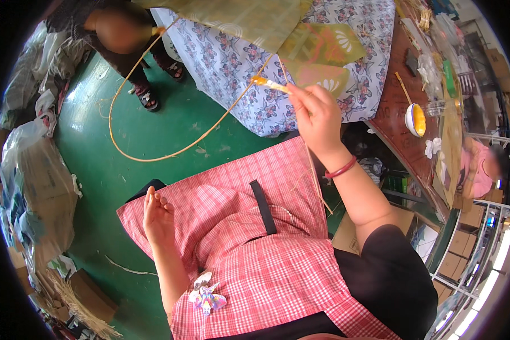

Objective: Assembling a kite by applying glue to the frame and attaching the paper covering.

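My right hand (317,116) pinches a small paintbrush (277,86) with a pale handle. Its bristles carry orange-yellow paste and meet a thin cane strip (178,152) near its right end. The cane bows down in a wide loop over the floor, its two ends reaching up to an olive-green patterned sheet (249,25). That sheet lies on a table cover (226,79) printed with small figures. My left hand (158,218) is held beside my red checked apron, palm up, fingers loosely bent, with nothing in it.
A white bowl (409,122) of yellow paste stands on the reddish table (394,107) at right, by a stick (402,88) and crumpled tissue (432,147). Another person stands at far left, one sits at far right. Plastic-wrapped bundles (37,192) line the left.
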Action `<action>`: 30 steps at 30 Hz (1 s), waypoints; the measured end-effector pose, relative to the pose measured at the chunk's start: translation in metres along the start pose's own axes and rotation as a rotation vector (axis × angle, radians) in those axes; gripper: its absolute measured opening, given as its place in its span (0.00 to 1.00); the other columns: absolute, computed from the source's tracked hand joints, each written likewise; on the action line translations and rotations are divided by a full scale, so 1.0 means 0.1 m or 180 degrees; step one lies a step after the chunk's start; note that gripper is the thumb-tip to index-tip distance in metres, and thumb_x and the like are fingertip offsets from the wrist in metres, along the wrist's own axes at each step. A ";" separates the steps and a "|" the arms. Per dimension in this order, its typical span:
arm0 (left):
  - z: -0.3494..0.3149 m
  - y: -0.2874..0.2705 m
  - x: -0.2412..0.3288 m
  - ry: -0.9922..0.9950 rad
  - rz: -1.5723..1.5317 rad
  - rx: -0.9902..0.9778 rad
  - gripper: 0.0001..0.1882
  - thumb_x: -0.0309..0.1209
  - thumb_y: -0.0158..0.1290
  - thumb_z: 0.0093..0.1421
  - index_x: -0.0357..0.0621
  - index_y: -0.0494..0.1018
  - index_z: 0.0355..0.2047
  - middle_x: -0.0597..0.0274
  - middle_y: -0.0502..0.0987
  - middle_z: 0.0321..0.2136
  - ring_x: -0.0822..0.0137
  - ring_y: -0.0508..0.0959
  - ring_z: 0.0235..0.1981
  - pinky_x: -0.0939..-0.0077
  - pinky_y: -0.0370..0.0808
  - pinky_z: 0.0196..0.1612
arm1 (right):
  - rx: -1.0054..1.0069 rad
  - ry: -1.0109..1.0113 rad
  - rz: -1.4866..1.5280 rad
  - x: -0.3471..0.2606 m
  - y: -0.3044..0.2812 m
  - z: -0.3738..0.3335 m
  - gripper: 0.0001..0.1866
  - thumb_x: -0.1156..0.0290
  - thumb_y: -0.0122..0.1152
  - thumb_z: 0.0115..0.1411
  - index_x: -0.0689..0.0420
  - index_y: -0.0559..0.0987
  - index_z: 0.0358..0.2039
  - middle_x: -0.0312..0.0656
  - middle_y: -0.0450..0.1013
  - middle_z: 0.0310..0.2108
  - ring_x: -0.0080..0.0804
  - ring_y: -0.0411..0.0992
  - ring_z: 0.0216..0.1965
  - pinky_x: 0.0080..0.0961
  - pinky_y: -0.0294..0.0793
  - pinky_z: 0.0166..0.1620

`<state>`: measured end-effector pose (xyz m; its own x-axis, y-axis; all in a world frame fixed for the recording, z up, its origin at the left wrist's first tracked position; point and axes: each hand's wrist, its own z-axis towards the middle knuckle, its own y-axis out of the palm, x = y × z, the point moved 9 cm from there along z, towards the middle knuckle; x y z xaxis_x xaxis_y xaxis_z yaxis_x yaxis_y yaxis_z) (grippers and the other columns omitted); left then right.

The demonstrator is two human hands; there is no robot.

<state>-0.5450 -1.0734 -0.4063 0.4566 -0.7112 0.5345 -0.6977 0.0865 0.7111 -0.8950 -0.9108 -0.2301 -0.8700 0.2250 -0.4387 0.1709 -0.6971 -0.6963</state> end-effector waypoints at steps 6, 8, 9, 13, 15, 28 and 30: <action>0.04 0.06 0.03 0.0062 -0.0068 -0.0074 0.15 0.28 0.43 0.63 0.39 0.64 0.51 0.65 0.71 0.36 0.74 0.71 0.34 0.82 0.71 0.38 | -0.0552 0.0137 0.0539 -0.28 0.27 -0.24 0.11 0.75 0.59 0.54 0.58 0.79 0.40 0.40 0.71 0.24 0.31 0.68 0.24 0.23 0.66 0.27; 0.04 0.00 0.05 0.0091 -0.0079 -0.0053 0.15 0.28 0.43 0.63 0.39 0.64 0.51 0.65 0.71 0.36 0.74 0.71 0.34 0.82 0.71 0.38 | -0.0653 0.0113 0.0818 -0.32 0.32 -0.26 0.11 0.76 0.59 0.54 0.58 0.79 0.40 0.40 0.71 0.25 0.30 0.68 0.24 0.23 0.66 0.28; 0.02 -0.05 0.06 0.0116 -0.0077 -0.0028 0.15 0.28 0.44 0.63 0.39 0.64 0.51 0.65 0.71 0.36 0.74 0.71 0.34 0.82 0.71 0.38 | -0.0472 0.0314 0.0696 -0.24 0.27 -0.24 0.11 0.76 0.59 0.54 0.59 0.79 0.40 0.40 0.71 0.25 0.29 0.68 0.25 0.22 0.66 0.28; -0.03 -0.19 0.10 0.0147 -0.0111 0.0047 0.16 0.28 0.44 0.63 0.40 0.64 0.51 0.65 0.71 0.36 0.74 0.70 0.34 0.82 0.71 0.38 | -0.0260 0.0744 0.0625 -0.05 0.28 -0.26 0.09 0.74 0.59 0.53 0.58 0.80 0.36 0.41 0.72 0.25 0.35 0.70 0.24 0.26 0.68 0.27; -0.03 -0.24 0.11 0.0175 -0.0063 0.0037 0.16 0.28 0.44 0.63 0.40 0.64 0.51 0.65 0.70 0.36 0.73 0.70 0.34 0.82 0.71 0.38 | -0.0322 0.0614 0.0761 -0.21 0.35 -0.27 0.09 0.74 0.59 0.53 0.58 0.79 0.36 0.41 0.72 0.25 0.35 0.70 0.24 0.26 0.68 0.27; -0.09 -0.28 0.13 0.0190 -0.0141 0.0101 0.16 0.30 0.44 0.64 0.41 0.64 0.51 0.68 0.70 0.35 0.75 0.69 0.33 0.81 0.70 0.38 | -0.0434 0.2212 0.2902 -0.26 1.10 -0.89 0.10 0.77 0.57 0.57 0.61 0.78 0.40 0.34 0.72 0.33 0.18 0.69 0.32 0.14 0.68 0.36; -0.09 -0.33 0.13 0.0181 -0.0229 0.0042 0.15 0.29 0.44 0.63 0.41 0.65 0.50 0.66 0.71 0.35 0.74 0.70 0.34 0.81 0.70 0.38 | -0.0382 0.2290 0.2957 -0.17 1.04 -0.95 0.10 0.77 0.56 0.58 0.61 0.77 0.41 0.33 0.73 0.37 0.16 0.69 0.34 0.13 0.68 0.39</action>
<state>-0.5116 -1.0794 -0.4186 0.5361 -0.6746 0.5074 -0.6690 0.0270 0.7428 -0.8182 -0.9224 -0.3486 0.0651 0.0240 -0.9976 0.6767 -0.7358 0.0265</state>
